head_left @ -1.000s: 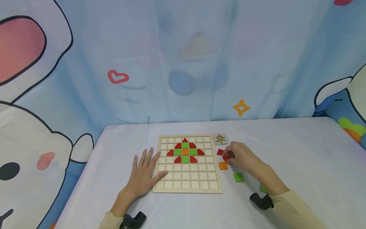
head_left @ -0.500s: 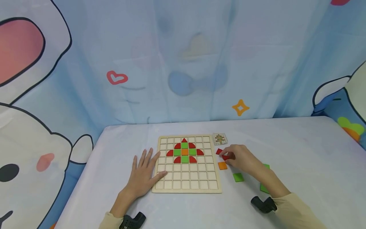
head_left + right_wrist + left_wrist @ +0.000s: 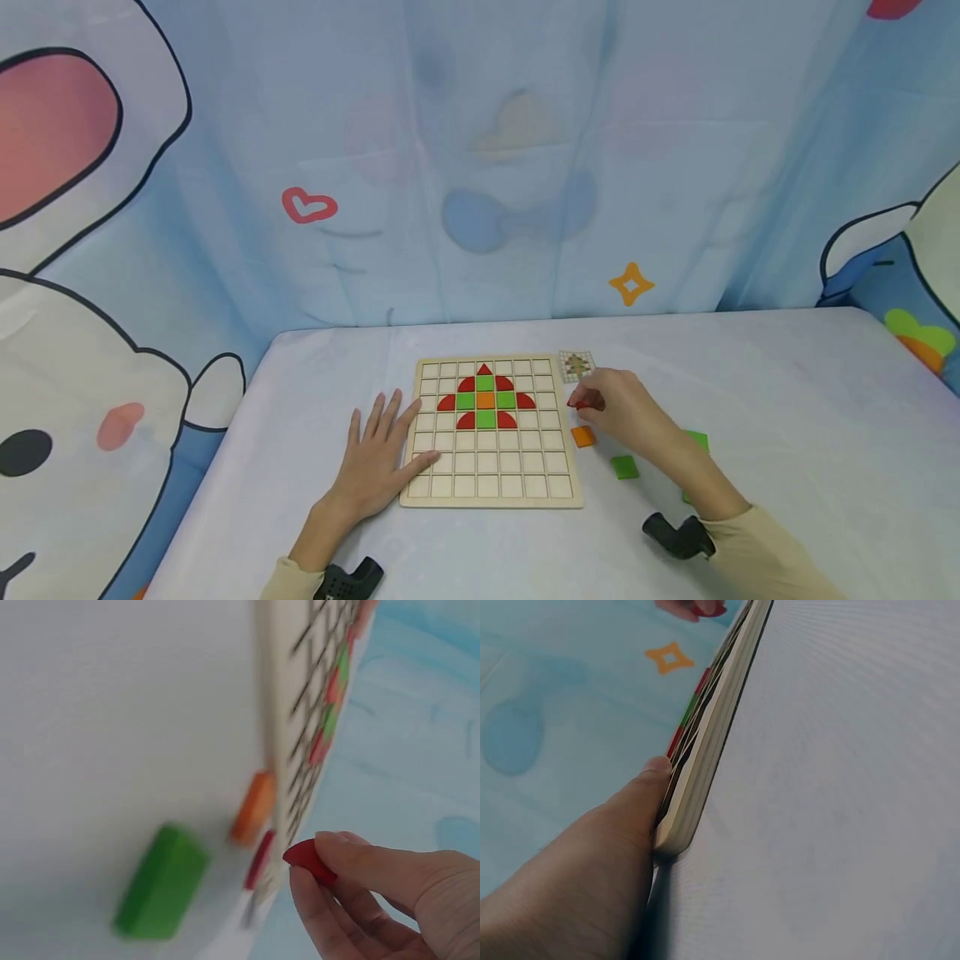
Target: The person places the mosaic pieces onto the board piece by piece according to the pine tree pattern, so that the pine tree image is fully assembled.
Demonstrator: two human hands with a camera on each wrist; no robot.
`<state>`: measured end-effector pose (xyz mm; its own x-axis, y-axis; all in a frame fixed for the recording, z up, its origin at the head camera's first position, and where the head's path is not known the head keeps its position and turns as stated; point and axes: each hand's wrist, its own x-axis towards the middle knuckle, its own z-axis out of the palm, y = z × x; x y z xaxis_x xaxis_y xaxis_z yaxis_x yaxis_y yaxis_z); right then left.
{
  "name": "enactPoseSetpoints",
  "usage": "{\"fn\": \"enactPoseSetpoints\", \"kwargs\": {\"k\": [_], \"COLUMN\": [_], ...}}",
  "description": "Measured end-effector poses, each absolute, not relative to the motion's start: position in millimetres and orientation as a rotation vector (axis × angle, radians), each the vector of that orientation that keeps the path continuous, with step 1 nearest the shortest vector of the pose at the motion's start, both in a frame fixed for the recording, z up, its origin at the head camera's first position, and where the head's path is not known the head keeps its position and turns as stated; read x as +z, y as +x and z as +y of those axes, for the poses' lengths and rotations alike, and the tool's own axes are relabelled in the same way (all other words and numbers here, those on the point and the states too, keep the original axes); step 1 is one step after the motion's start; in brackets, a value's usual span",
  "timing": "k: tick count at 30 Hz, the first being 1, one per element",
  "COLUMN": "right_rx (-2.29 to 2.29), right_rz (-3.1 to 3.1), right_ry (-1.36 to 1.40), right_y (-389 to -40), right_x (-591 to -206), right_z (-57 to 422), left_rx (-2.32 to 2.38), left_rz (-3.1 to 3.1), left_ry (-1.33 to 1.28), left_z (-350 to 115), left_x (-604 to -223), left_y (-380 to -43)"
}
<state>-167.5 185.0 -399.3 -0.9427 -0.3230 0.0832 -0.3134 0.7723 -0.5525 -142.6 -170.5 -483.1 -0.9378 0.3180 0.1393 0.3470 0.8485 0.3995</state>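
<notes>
My right hand (image 3: 626, 412) pinches a red quarter-round tile (image 3: 310, 860) between thumb and fingers, just off the right edge of the wooden grid board (image 3: 517, 483). Another red tile (image 3: 259, 859) lies beside the board in the right wrist view. My left hand (image 3: 375, 458) rests with spread fingers along the board's left edge, its thumb (image 3: 641, 795) reaching over the lower left squares. On the board, red, green and orange tiles form a stepped, symmetrical shape, with an orange tile (image 3: 486, 399) in its middle and a red triangle tile (image 3: 484, 369) on top.
A small printed pattern card (image 3: 577, 366) lies by the board's upper right corner. To the right are an orange square tile (image 3: 582, 436), a green tile (image 3: 624, 467) and further green tiles (image 3: 698, 439) partly behind the right forearm. A printed curtain (image 3: 525, 167) hangs behind the table.
My right hand has picked the red tile up off the table and moved slightly up and left with it. The orange tile has turned a little. The left hand stays put.
</notes>
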Motion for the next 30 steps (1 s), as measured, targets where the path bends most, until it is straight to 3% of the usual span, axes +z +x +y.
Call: {"fn": "enactPoseSetpoints", "kwargs": {"k": [15,30], "right_rx": [-1.132,-1.247], "right_rz": [2.758,2.607], "right_ry": [-0.822,-0.773], "right_y": [-186,-181], "right_x": [-402,-423], "right_z": [87,50], "left_rx": [-0.685,-0.666], "left_rz": [-2.996,-3.036], "left_ry": [-0.541,-0.611], "left_z": [-173,-178], "left_x": [-480,-473], "left_y": [-140,-139]}}
